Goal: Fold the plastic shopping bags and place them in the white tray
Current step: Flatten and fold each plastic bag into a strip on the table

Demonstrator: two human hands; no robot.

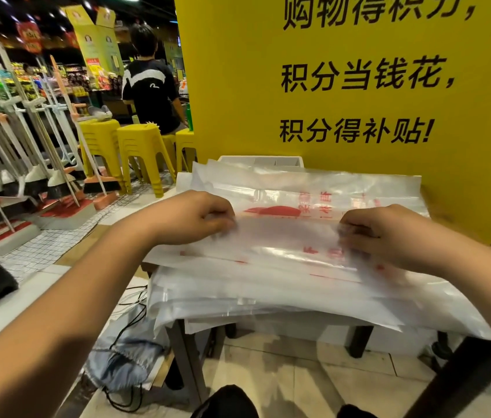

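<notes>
Pinching the top bag (286, 233) near its 2 side edges, the left hand (190, 218) and right hand (389, 233) are curling their fingers onto the thin film. The bag is lying on the stack of bags (268, 294), with the white tray (262, 160) just behind it. The film is looking light, limp and slippery, so edge grips pulled taut are probably serving best.

The bag pile (268, 285) hides the near edge of the white tray (261, 160), and a yellow panel (359, 152) stands just behind.
</notes>
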